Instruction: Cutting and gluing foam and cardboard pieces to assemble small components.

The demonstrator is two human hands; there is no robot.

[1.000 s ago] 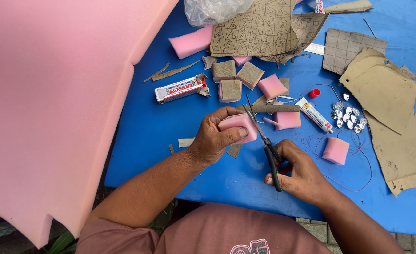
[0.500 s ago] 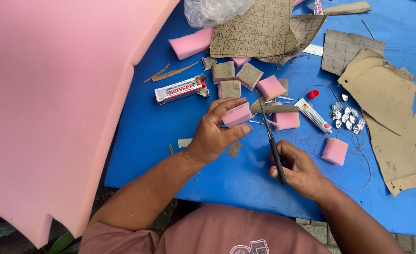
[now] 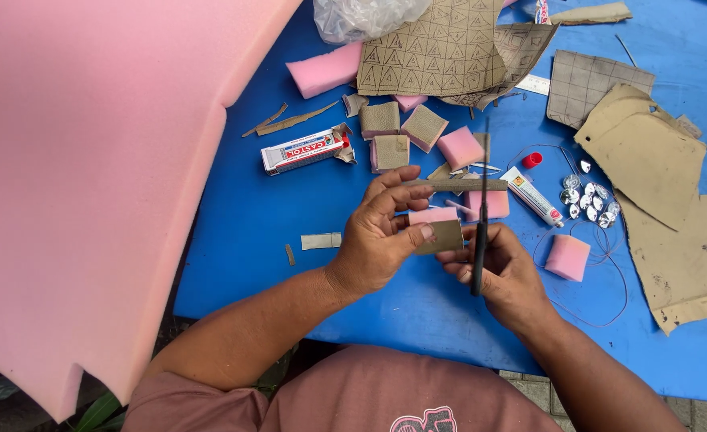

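Foam block (image 3: 433, 215), pink with a cardboard face, is pinched in the left hand (image 3: 381, 240) above the blue table's (image 3: 249, 216) near edge while the right hand (image 3: 505, 276) grips scissors (image 3: 480, 216), apparently mid-trim, so the blades need aligning.

Foam block (image 3: 436, 216) in left hand (image 3: 381, 240): soft pink sponge, matt, one face covered in tan card. Scissors (image 3: 480, 228) in right hand (image 3: 507, 276): dark metal, dull. Tabletop (image 3: 241, 216) under hands: smooth blue, matt. Beyond hands: glue tube (image 3: 534, 197) glossy; gems (image 3: 587, 200) shiny, faceted. Foam sheet (image 3: 89, 160) left of hands: porous pink.
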